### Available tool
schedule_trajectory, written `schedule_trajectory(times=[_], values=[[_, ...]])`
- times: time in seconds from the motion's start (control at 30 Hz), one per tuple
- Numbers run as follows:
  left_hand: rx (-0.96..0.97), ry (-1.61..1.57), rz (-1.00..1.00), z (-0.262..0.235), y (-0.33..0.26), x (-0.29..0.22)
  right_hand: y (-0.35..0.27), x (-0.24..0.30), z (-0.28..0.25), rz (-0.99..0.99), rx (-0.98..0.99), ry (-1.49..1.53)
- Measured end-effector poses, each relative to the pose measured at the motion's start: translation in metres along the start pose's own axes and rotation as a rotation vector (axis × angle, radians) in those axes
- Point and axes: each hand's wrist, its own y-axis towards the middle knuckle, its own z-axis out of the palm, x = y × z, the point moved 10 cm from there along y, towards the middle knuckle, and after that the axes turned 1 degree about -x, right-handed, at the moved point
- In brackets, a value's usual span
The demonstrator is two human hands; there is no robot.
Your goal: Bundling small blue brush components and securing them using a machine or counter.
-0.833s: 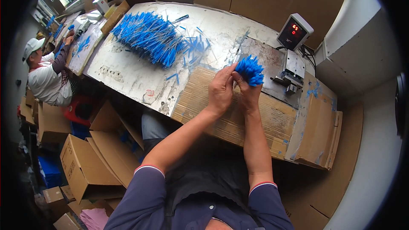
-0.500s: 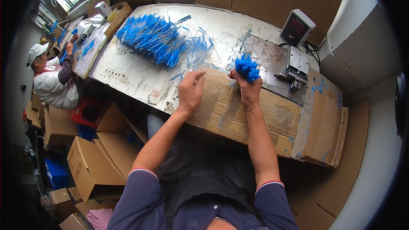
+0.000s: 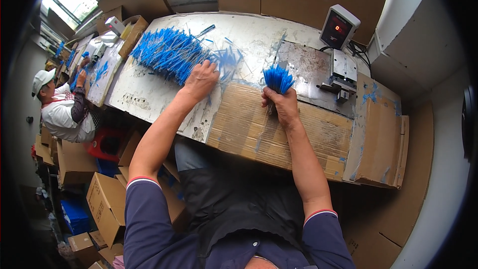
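Right hand (image 3: 283, 103): grip closed around a bundle of blue-tipped sticks (image 3: 278, 78), the tips fanning upward above the thumb, over the far edge of the cardboard sheet (image 3: 239, 119). Left hand (image 3: 200, 80): fingers curled, at the right-hand edge of the pile of similar sticks (image 3: 164, 52) on the table (image 3: 259, 30); whether this grip pinches any stick cannot be told, the fingertips being partly concealed. The left forearm slants up and rightward, the right forearm up and leftward. The bundle's lower shafts are largely hidden by the right fingers; the pile's individual sticks overlap indistinctly.
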Motion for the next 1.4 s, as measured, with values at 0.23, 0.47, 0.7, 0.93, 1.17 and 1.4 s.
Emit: schedule_trajectory(times=[0.23,0.47,0.7,0.93,1.17,1.4], values=[[-0.434,-0.416,-0.148,-0.059,-0.004,0.027,0.004,0.008,0.0,-0.044,-0.01,0.063],[-0.577,-1.312,-0.911,-0.04,-0.026,0.027,0.001,0.014,-0.003,-0.135,-0.055,0.054],[-0.264,-1.937,-0.965,0.002,-0.008,-0.066,-0.004,0.022,0.028,-0.212,0.09,-0.014],[-0.316,-2.036,-1.037,0.009,-0.006,-0.076,-0.003,0.002,0.02,-0.045,0.1,-0.016],[-0.357,-2.069,-1.102,0.022,-0.016,-0.069,-0.007,0.004,0.025,0.019,0.093,-0.056],[-0.445,-2.098,-1.083,0.018,-0.018,-0.061,-0.006,0.001,0.024,0.068,0.124,-0.104]])
